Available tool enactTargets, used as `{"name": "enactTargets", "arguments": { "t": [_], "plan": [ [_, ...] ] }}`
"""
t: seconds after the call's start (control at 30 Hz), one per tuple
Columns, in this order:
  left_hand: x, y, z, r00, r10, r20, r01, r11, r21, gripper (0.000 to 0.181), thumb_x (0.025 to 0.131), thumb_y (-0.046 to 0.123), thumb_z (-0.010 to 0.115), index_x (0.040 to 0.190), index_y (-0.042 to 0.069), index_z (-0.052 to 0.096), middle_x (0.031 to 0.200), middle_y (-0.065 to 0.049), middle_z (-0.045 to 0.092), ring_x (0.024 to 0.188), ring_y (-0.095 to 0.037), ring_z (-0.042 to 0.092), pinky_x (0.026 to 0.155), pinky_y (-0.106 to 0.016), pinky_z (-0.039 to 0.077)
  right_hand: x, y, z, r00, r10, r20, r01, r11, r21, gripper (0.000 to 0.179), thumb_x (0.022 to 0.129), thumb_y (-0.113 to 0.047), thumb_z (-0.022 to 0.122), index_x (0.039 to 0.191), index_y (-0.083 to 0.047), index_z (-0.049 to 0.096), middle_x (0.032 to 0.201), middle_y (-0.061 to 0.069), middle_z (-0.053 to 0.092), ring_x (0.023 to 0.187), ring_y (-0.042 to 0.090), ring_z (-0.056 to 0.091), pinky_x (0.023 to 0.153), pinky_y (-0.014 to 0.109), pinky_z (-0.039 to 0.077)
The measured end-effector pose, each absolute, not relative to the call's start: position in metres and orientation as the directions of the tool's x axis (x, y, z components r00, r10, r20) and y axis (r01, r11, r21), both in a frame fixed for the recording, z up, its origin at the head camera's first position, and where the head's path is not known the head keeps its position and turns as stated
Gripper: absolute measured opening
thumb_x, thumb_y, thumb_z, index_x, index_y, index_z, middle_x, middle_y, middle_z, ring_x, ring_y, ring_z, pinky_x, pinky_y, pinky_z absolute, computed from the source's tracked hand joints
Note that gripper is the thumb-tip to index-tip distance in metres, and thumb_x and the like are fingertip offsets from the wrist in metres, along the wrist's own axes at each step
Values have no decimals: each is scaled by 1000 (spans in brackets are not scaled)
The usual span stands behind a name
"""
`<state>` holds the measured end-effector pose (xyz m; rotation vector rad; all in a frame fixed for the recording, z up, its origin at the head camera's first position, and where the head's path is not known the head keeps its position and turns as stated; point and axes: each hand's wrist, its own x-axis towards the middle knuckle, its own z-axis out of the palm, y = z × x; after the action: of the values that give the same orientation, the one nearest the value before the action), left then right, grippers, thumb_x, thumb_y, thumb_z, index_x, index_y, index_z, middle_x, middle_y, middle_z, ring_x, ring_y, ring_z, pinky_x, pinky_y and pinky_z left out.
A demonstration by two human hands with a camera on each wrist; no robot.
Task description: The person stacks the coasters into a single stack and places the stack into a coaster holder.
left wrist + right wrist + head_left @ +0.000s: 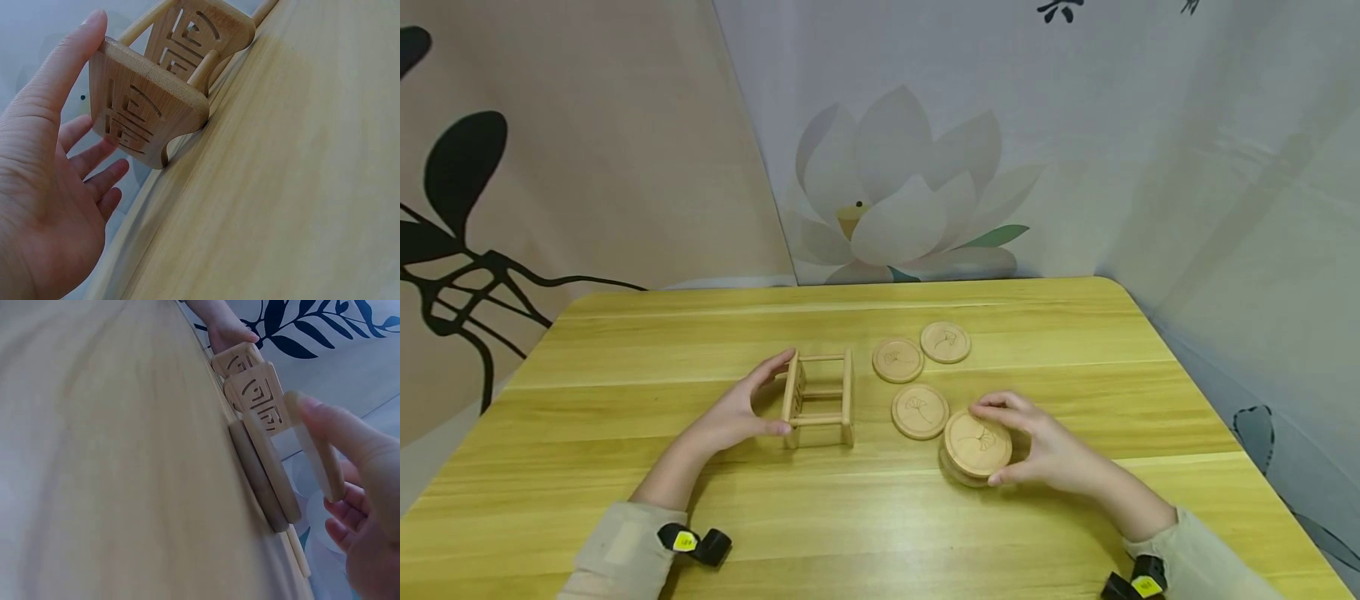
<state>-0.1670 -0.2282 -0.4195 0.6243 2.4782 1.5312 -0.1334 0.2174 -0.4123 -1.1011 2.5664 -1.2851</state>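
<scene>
My left hand (735, 414) grips a wooden coaster holder (847, 400) by its left side panel, thumb at the near edge and fingers at the far edge. In the left wrist view the panel (140, 103) has a cut-out pattern, and thin rods join it to its twin. To the right, my right hand (1036, 440) pinches a round wooden coaster (976, 443) with a flower drawing. The right wrist view shows this coaster (319, 453) raised at its edge, apart from other thick coasters (259, 478) stacked on the table under it.
Three loose coasters lie flat between the hands: a near one (920, 411), a far-left one (898, 360) and a far-right one (945, 342). All stand on a wood-grain table (820, 525). A printed curtain (910, 142) hangs behind the table's back edge.
</scene>
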Motion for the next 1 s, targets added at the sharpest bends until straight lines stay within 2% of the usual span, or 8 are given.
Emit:
{"name": "enactTargets", "arguments": {
  "t": [0.27, 0.5, 1.0],
  "plan": [
    [-167, -229, -421, -895, 439, 87, 269, 374, 888, 101, 73, 15, 84, 153, 25, 23, 153, -13, 26, 138, -44, 16, 103, -72, 9, -130, 217, -419, -744, -635, 208, -548, 401, -734, 82, 67, -35, 85, 137, -10, 53, 137, 0, 46, 126, 22, 41, 106, 21, 27],
    [-167, -229, -420, -891, 444, 96, 279, 369, 886, 102, 72, 16, 84, 153, 21, 23, 153, -14, 26, 138, -43, 16, 104, -70, 10, -130, 216, -423, -739, -642, 205, -554, 406, -727, 82, 67, -34, 86, 138, -9, 52, 137, -2, 45, 126, 22, 41, 106, 22, 28],
    [-167, -229, -420, -897, 434, 86, 270, 382, 884, 101, 73, 15, 84, 153, 23, 23, 154, -13, 26, 139, -43, 16, 105, -69, 11, -131, 216, -426, -734, -648, 200, -560, 413, -718, 82, 67, -33, 86, 137, -8, 52, 137, -1, 46, 125, 22, 41, 105, 21, 29]
  ]
}}
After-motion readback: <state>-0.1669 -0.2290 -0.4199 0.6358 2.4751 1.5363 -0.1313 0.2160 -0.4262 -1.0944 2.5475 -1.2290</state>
